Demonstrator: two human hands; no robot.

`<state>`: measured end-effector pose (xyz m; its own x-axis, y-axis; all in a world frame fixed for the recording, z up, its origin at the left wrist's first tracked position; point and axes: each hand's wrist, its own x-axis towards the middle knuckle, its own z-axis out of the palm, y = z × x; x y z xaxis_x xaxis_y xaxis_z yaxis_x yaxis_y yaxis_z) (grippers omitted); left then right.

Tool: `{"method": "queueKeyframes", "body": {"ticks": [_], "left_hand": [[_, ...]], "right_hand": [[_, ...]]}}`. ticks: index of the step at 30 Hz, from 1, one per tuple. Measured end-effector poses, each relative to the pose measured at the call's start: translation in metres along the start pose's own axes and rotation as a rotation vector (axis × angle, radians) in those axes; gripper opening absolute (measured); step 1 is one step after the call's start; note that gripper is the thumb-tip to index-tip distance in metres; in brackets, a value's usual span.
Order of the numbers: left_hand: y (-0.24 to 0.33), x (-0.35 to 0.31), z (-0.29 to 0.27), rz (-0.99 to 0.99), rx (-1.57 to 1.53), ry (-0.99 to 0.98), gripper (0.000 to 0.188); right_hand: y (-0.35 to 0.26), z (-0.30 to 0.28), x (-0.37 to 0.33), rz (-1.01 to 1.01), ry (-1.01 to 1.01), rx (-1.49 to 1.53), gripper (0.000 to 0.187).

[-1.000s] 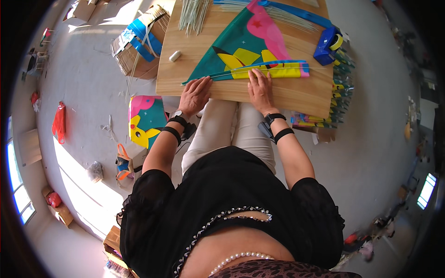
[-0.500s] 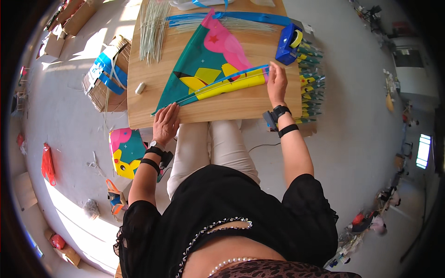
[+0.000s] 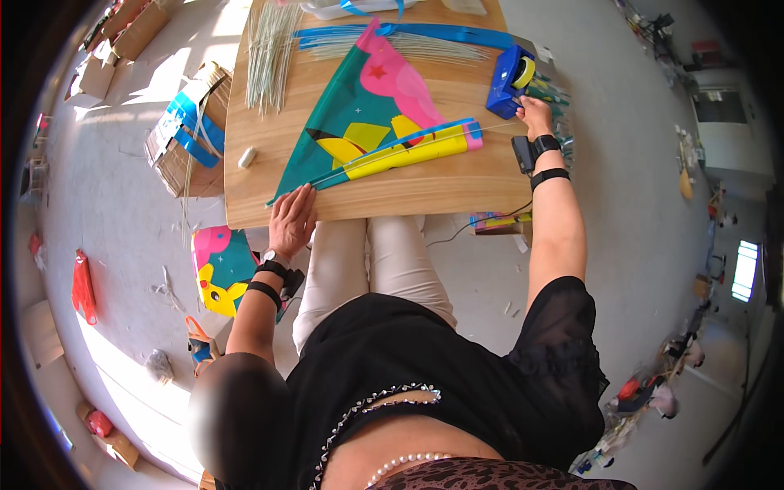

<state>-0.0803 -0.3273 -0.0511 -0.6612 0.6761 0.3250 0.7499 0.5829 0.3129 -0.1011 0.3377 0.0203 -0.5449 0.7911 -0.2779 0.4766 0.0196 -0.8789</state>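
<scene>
A colourful kite in teal, pink and yellow lies flat on the wooden table, with a thin stick along its lower edge. My left hand rests flat on the kite's near left tip at the table's front edge, fingers spread. My right hand is at the table's right edge, touching the blue tape dispenser with its yellow roll; whether the fingers grip it or pinch tape is hidden.
A bundle of thin sticks lies at the table's far left, blue strips at the far side, and a small white block near the left edge. A cardboard box and another kite lie on the floor at left.
My right hand has left the kite's stick and moved right to the tape dispenser. My left hand has slid onto the kite's left tip. The view has shifted.
</scene>
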Motion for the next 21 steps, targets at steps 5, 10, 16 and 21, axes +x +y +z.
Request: {"method": "queueKeyframes", "body": {"ticks": [5, 10, 16, 21], "left_hand": [[-0.001, 0.0, 0.001, 0.002, 0.004, 0.005, 0.055], [-0.001, -0.002, -0.001, 0.008, 0.02, 0.003, 0.055], [-0.001, -0.002, 0.002, 0.006, 0.006, 0.012, 0.055], [-0.002, -0.003, 0.0, 0.005, 0.012, 0.006, 0.055]], "right_hand": [[-0.007, -0.01, 0.006, 0.088, -0.076, 0.104, 0.022], [-0.01, -0.012, -0.002, 0.171, -0.104, 0.312, 0.017], [0.004, -0.015, -0.011, 0.089, -0.15, 0.347, 0.015], [0.027, -0.002, -0.019, -0.09, -0.118, 0.459, 0.01]]}}
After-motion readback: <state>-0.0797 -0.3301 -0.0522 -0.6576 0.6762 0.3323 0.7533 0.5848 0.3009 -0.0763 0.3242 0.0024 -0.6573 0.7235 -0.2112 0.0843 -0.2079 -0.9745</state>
